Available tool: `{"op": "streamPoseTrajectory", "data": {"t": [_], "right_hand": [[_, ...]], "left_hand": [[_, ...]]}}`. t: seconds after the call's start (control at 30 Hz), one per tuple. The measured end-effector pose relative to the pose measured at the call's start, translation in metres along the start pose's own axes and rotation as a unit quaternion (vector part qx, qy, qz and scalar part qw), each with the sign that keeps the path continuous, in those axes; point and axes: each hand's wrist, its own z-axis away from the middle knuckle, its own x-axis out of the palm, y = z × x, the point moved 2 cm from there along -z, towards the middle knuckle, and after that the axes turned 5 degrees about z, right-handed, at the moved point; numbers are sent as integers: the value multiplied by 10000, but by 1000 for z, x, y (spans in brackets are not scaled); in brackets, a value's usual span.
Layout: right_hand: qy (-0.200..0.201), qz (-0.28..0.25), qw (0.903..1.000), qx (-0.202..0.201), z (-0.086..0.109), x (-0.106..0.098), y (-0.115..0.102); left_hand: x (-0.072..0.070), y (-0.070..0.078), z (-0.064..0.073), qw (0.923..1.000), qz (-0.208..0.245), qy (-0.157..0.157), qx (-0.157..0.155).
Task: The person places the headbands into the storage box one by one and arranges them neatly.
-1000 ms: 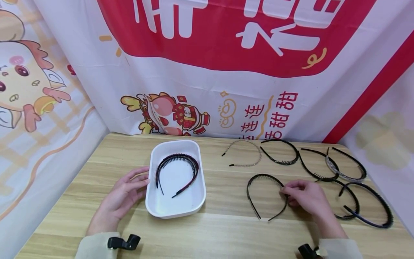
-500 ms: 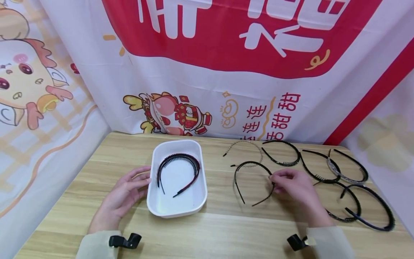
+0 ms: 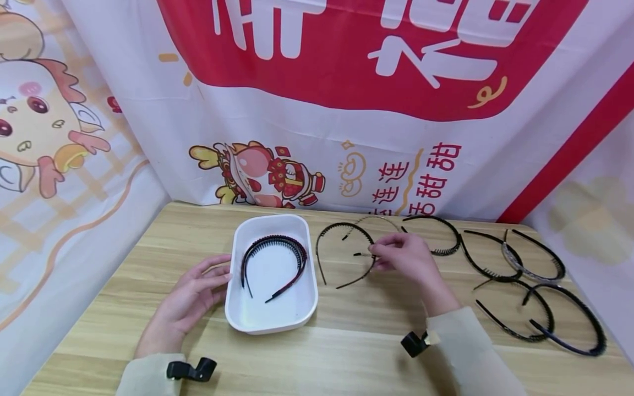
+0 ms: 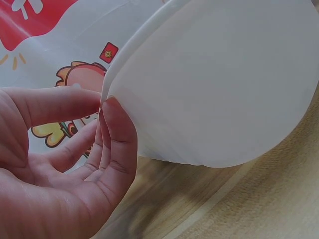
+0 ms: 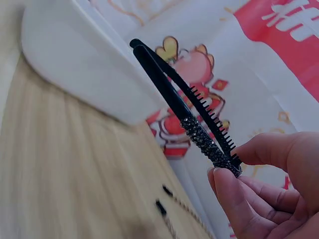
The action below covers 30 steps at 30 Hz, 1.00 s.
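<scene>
In the head view my right hand (image 3: 403,258) pinches one side of a black headband (image 3: 318,256) between thumb and fingers, above the table just right of a white plastic tub (image 3: 271,319). The right wrist view shows the headband's comb teeth and sparkling dark stones (image 5: 199,137). Inside the tub lie black headbands (image 3: 272,240) with teeth, one with a dark red side. At the tub's left side is my left hand (image 3: 190,297). In the left wrist view its thumb and bent fingers hold the tub's rim (image 4: 137,40); part of the grip is hidden.
A thin beaded headband (image 3: 378,218) lies partly behind the held one. More black headbands (image 3: 495,236) overlap at the right of the wooden table (image 3: 346,357), one with a silvery band (image 3: 515,261) across it. A printed cloth (image 3: 307,121) hangs behind.
My right hand has carried the black headband leftward and away from me, from the front right of the table to near the tub. The left hand and the tub have stayed in place.
</scene>
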Motion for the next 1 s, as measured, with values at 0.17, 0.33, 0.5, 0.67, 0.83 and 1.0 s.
{"op": "streamPoseTrajectory", "data": {"t": [0.17,0.33,0.5,0.67,0.83,1.0], "right_hand": [[-85,-263,9996,-56,-6,14,-15],[-141,-284,9994,-130,-13,26,-27],[-180,-245,9994,-142,-20,41,-36],[-244,-307,9992,-9,-26,54,-43],[-313,-339,9989,14,-31,67,-45],[-399,-318,9986,138,-35,77,-48]], "left_hand": [[2,1,0,10000,-37,22,-51],[3,2,0,9999,-35,100,-84],[3,2,0,10000,-8,55,-52],[3,1,0,9999,-40,94,-55],[2,1,0,9997,-83,217,-120],[1,1,0,9994,-87,299,-144]]}}
